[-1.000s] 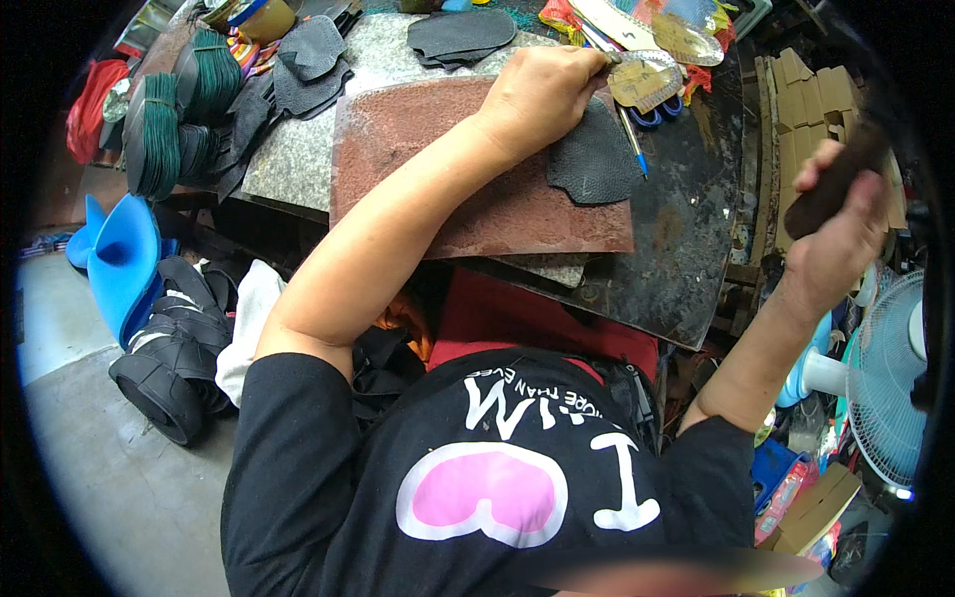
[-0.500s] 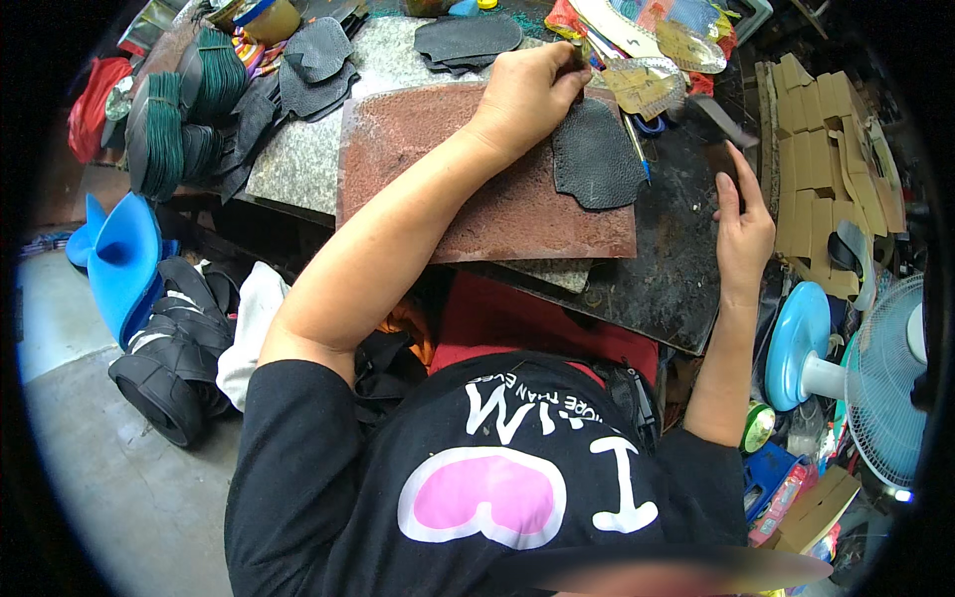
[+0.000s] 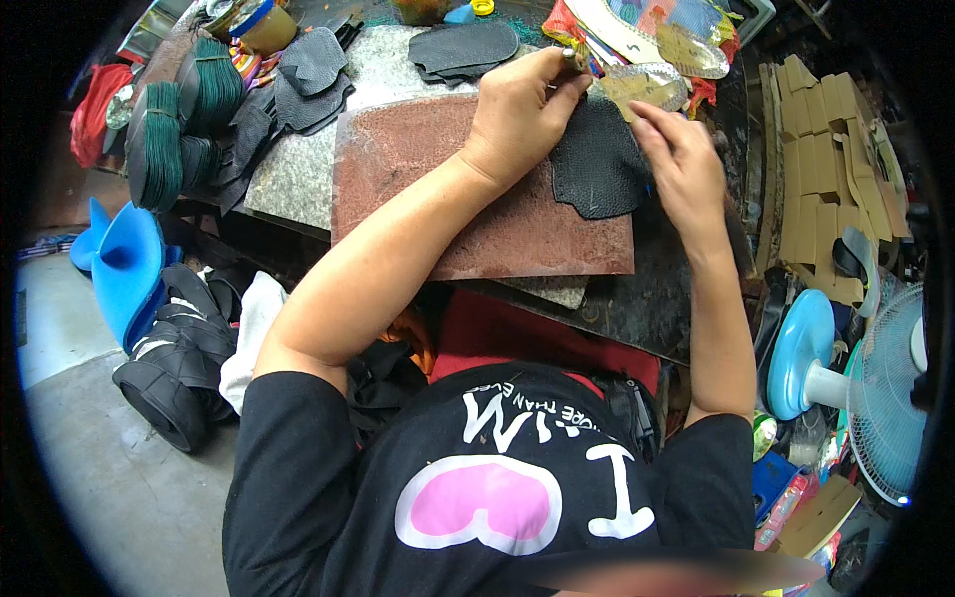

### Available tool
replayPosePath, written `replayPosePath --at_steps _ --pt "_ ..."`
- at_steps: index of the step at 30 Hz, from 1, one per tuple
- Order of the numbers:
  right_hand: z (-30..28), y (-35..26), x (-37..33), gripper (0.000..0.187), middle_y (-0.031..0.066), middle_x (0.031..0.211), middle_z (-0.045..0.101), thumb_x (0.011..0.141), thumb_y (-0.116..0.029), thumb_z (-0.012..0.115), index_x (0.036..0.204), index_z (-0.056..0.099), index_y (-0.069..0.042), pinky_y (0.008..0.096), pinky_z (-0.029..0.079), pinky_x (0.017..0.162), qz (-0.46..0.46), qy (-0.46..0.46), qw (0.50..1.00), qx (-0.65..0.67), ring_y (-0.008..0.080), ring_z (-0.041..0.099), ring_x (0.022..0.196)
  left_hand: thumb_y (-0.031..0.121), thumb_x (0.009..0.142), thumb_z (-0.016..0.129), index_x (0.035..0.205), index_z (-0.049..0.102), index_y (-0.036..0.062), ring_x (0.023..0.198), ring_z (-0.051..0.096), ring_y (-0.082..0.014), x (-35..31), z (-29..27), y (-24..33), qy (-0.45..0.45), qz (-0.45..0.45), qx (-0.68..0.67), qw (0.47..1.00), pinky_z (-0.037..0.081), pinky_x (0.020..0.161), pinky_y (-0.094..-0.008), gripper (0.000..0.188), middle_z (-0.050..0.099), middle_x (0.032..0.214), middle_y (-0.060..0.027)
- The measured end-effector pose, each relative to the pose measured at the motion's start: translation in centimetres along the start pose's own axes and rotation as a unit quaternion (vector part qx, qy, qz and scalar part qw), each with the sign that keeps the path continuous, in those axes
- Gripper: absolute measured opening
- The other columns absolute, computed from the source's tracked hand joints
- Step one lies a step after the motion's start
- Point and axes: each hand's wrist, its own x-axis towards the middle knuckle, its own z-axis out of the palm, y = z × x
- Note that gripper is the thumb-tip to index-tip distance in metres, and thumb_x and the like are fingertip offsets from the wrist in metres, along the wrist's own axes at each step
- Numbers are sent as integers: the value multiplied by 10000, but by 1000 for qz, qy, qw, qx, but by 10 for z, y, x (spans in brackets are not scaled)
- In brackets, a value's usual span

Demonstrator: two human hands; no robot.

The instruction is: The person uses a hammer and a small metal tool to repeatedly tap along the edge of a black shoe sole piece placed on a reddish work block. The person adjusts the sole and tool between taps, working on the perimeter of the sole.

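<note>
On a reddish-brown mat (image 3: 438,249) lies a black pebbled leather piece (image 3: 597,169), which overhangs the mat's right edge. My left hand (image 3: 517,114) is closed at the leather's upper left, its fingers around a short metal tool (image 3: 570,57) with only the end showing. My right hand (image 3: 688,169) reaches in from the right, thumb and fingers drawn together at the leather's upper right edge. What those fingers pinch, if anything, is hidden. Just beyond them rests a yellowish pattern piece (image 3: 642,88) with a pale stitched-looking border.
More black leather pieces (image 3: 463,48) lie at the back of the bench, others (image 3: 313,80) farther left. Green cord spools (image 3: 154,149) stand at the left edge. To the right are stacked cardboard pieces (image 3: 821,149) and a blue fan (image 3: 885,398).
My right hand has moved left and up to the leather's edge, its spread fingers now drawn together. The blurred dark object near it is no longer visible. My left hand still grips the tool.
</note>
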Motion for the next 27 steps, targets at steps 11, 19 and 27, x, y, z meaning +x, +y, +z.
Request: replayPosePath --at_steps 11,19,27 --pt "35 5 2 154 -23 835 660 914 -129 697 976 668 10 209 474 711 125 -22 977 170 35 572 767 87 961 615 1047 640 -37 833 701 -134 4 1 -5 0 -124 -161 979 587 764 -261 153 710 916 -96" --pt "39 9 2 159 -4 814 672 898 -155 709 972 678 -18 226 484 686 119 -14 977 176 57 596 739 95 917 652 990 660 -48 732 703 -119 4 6 -12 15 -115 -206 972 579 662 -259 161 724 825 -109" --pt "44 12 3 197 33 764 691 840 -188 758 994 690 -86 265 506 634 92 23 980 174 101 641 680 86 910 654 988 661 -56 720 707 -128 4 8 -12 -12 -158 -167 973 576 652 -260 162 727 810 -120"
